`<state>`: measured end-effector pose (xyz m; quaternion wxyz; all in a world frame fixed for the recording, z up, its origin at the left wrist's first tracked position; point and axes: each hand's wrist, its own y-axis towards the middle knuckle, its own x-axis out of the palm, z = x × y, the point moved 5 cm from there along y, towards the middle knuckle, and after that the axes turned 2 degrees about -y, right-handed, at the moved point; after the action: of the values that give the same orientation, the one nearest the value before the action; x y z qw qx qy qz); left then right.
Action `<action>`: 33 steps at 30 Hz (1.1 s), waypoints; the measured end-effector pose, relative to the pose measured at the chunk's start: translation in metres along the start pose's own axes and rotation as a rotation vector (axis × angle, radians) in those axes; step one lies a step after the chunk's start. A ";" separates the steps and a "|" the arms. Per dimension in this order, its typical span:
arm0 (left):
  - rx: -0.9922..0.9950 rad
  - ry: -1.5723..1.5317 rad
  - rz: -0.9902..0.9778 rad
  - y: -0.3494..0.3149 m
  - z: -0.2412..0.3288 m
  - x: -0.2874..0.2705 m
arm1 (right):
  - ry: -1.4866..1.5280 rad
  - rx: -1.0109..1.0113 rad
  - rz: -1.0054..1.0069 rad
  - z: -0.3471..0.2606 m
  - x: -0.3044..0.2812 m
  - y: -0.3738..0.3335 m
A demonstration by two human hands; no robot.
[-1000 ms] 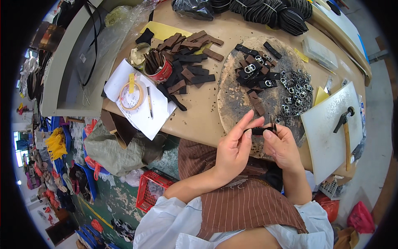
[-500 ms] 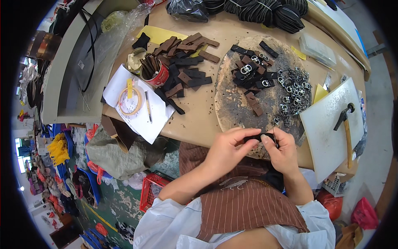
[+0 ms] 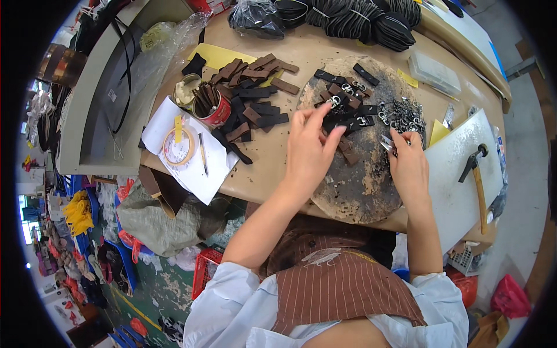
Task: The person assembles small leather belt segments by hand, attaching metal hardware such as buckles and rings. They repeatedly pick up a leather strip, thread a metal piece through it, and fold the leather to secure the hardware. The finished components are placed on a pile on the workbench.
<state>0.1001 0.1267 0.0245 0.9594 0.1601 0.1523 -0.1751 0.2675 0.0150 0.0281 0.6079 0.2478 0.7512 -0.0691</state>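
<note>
Black straps [image 3: 366, 109] lie beside the hands [image 3: 311, 148], the right [image 3: 409, 165] apparently holding snips [image 3: 387, 144].

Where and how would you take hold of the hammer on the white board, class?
Probably best by the near half of its wooden handle, coming from the person's side: the hammer lies with its dark head at the far end, while the slim handle runs toward the person, its end seemingly past the white board's edge.
</note>
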 end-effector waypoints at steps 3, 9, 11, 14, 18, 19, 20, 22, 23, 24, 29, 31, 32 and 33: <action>-0.042 -0.052 -0.065 -0.035 -0.009 -0.001 | 0.055 -0.008 -0.076 0.003 0.004 0.003; -0.258 -0.392 -0.360 -0.090 -0.011 0.011 | 0.298 -0.104 0.046 -0.004 -0.013 -0.003; -0.548 -0.774 -0.417 -0.094 -0.013 0.023 | 0.459 -0.138 0.091 -0.014 -0.018 -0.015; -0.798 -1.153 -0.479 -0.092 -0.009 0.035 | 0.659 -0.209 0.076 -0.040 -0.020 -0.037; -0.800 -1.144 -0.491 -0.089 -0.012 0.031 | 0.768 -0.323 0.025 -0.044 -0.010 -0.049; -0.797 -1.106 -0.473 -0.088 -0.009 0.027 | 0.831 -0.280 0.002 -0.043 -0.015 -0.049; -0.793 -1.069 -0.454 -0.088 -0.007 0.022 | 0.894 -0.236 -0.022 -0.041 -0.020 -0.048; -0.767 -1.044 -0.459 -0.087 -0.002 0.014 | 0.878 -0.209 -0.095 -0.042 -0.023 -0.045; -0.752 -1.032 -0.461 -0.088 0.001 0.011 | 0.880 -0.264 -0.120 -0.046 -0.023 -0.043; -0.737 -1.019 -0.463 -0.088 0.003 0.009 | 0.883 -0.318 -0.146 -0.049 -0.023 -0.042; -0.706 -0.961 -0.491 -0.093 0.008 0.003 | 0.907 -0.424 -0.098 -0.053 -0.026 -0.045; -0.660 -0.960 -0.442 -0.096 0.010 0.002 | 0.852 -0.501 -0.010 -0.057 -0.031 -0.048; -0.636 -0.960 -0.419 -0.096 0.011 0.001 | 0.840 -0.533 0.024 -0.059 -0.032 -0.049; -0.638 -0.952 -0.420 -0.096 0.012 0.001 | 0.827 -0.564 0.058 -0.060 -0.032 -0.051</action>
<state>0.0669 0.0364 0.0104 0.8678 -0.2646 -0.2198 -0.3586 0.1958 -0.0147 0.0636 0.3041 0.1015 0.9115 0.2576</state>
